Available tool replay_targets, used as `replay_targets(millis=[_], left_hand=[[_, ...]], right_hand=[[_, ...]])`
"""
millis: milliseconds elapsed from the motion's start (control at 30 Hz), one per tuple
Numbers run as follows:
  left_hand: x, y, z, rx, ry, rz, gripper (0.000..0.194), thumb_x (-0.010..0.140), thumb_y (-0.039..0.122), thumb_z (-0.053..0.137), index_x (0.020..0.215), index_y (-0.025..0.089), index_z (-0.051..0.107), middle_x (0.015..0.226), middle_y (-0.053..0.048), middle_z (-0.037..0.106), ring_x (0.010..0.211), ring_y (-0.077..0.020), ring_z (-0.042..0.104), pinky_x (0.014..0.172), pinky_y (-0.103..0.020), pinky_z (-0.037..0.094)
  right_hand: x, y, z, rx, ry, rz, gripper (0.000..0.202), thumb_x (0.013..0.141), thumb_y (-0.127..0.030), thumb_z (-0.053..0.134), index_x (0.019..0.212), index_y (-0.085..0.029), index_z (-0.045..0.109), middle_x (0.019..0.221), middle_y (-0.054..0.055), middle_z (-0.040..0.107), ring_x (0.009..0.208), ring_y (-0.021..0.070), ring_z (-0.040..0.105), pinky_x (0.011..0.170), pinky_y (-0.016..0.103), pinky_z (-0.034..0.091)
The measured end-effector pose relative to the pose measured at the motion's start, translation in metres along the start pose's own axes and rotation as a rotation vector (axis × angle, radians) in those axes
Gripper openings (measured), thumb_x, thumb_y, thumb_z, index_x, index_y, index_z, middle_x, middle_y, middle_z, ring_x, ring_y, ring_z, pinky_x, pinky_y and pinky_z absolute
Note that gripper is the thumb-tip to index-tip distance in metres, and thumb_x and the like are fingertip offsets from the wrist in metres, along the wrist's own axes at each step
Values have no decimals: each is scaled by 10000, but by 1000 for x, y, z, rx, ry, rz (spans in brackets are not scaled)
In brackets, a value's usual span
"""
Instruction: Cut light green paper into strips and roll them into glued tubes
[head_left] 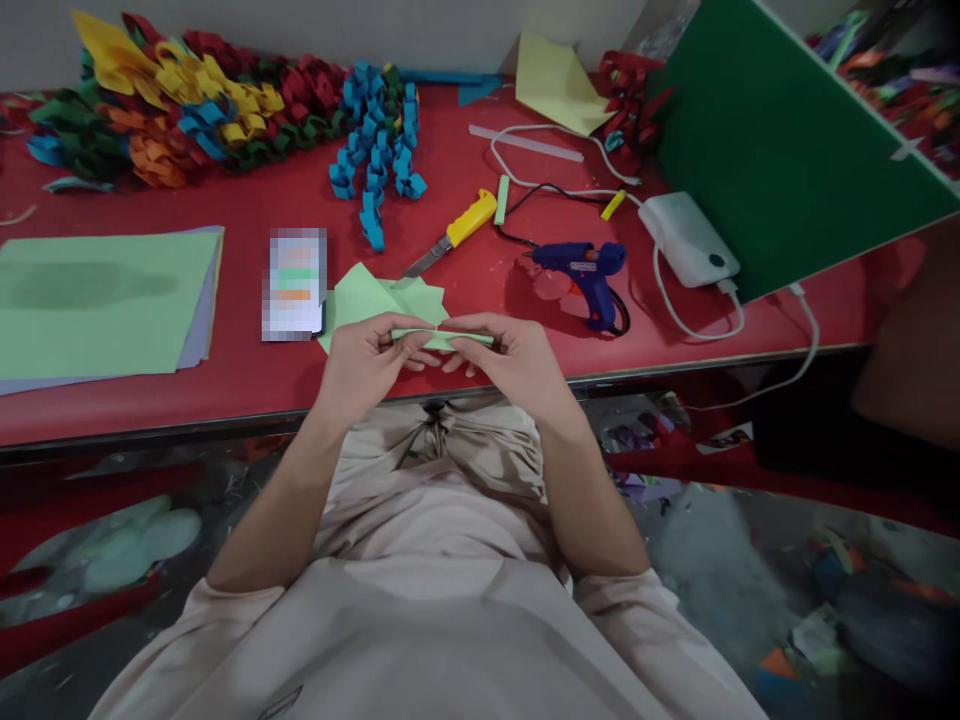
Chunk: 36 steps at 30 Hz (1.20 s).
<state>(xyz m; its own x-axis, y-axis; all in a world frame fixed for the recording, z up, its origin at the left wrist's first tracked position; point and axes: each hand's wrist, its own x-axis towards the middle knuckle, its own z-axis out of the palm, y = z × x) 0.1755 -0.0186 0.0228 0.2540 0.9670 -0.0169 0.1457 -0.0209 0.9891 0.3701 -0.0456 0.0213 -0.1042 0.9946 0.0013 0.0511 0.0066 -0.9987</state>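
Observation:
Between my two hands, at the table's front edge, is a narrow rolled strip of light green paper (pixel 442 338). My left hand (pixel 373 355) pinches its left part, thumb on the near side and fingers behind. The right part is gripped the same way by my right hand (pixel 504 350). Just beyond my hands lie several loose light green paper pieces (pixel 360 295), partly hidden by my left hand. A utility knife (pixel 457 230) with a yellow handle rests behind them, its blade pointing at the paper. To the right lies a blue glue gun (pixel 585 265).
A phone (pixel 294 285) and stacked green sheets (pixel 97 300) lie on the left. Colourful paper chains (pixel 225 100) and blue chains (pixel 379 140) line the back of the red table (pixel 420 395). On the right are a white power bank (pixel 686 238), its cable, and a green board (pixel 795 140).

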Motion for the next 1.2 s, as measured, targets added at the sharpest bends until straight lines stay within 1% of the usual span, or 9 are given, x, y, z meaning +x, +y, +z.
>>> replay_targets(millis=[133, 400, 567, 633, 733, 900, 1067, 1133, 1200], left_hand=[[-1, 2, 0, 15, 29, -32, 363, 806, 495, 791, 930, 156, 763, 748, -37, 765, 710, -224, 779, 659, -274, 663], [2, 3, -9, -30, -22, 8, 412, 846, 528, 751, 1020, 156, 783, 840, -72, 791, 751, -237, 785, 696, -297, 664], [-5, 12, -19, 18, -150, 28, 404, 837, 494, 771, 1077, 169, 785, 966, -94, 803, 928, -248, 779, 865, -327, 646], [-8, 13, -16, 18, -121, 29, 348, 822, 463, 791, 999, 163, 787, 953, -93, 802, 932, -245, 777, 869, -318, 641], [-7, 9, -7, -4, 23, 23, 308, 806, 451, 802, 913, 169, 740, 832, -56, 785, 792, -216, 781, 769, -295, 654], [-4, 4, 3, 16, 81, 48, 354, 778, 430, 824, 997, 177, 709, 840, -36, 771, 755, -201, 775, 723, -274, 647], [-11, 6, 5, 89, 60, 126, 279, 812, 420, 799, 927, 168, 763, 826, -56, 784, 758, -200, 764, 704, -270, 636], [-15, 8, 1, 67, 55, 110, 261, 848, 423, 765, 926, 174, 764, 816, -49, 785, 759, -208, 771, 746, -299, 651], [-18, 11, -4, 45, 42, 71, 275, 873, 440, 736, 964, 182, 761, 845, -47, 788, 768, -215, 778, 767, -317, 660]], right_hand=[[1, -2, 4, 21, 16, 43, 324, 848, -433, 746, 980, -139, 782, 650, 27, 734, 584, 158, 709, 540, 244, 554], [0, -6, -8, 35, -115, -43, 349, 944, -422, 639, 1155, -178, 772, 698, 26, 742, 605, 142, 701, 560, 253, 552], [-2, -11, -14, -5, -185, -195, 251, 942, -334, 649, 1097, -196, 789, 949, 61, 764, 784, 142, 712, 649, 255, 560], [-4, -13, -13, -53, -165, -179, 224, 922, -337, 678, 1056, -204, 798, 995, 67, 763, 815, 150, 711, 677, 263, 568], [-5, -12, -9, -102, -79, -139, 229, 926, -366, 667, 1027, -211, 800, 932, 54, 767, 750, 149, 695, 676, 282, 577], [-2, -4, -3, -91, -43, -122, 375, 915, -357, 678, 1261, -216, 709, 920, 31, 767, 759, 146, 691, 719, 283, 576], [-3, -4, 0, -164, 26, -94, 211, 896, -365, 696, 911, -177, 791, 760, 29, 752, 582, 128, 654, 595, 258, 528], [-5, -7, -3, -137, -47, -76, 238, 941, -355, 628, 996, -189, 789, 687, 7, 731, 529, 120, 643, 562, 253, 519], [-7, -10, -9, -44, -183, -25, 302, 973, -380, 579, 1136, -198, 758, 727, 11, 747, 606, 144, 706, 583, 257, 548]])
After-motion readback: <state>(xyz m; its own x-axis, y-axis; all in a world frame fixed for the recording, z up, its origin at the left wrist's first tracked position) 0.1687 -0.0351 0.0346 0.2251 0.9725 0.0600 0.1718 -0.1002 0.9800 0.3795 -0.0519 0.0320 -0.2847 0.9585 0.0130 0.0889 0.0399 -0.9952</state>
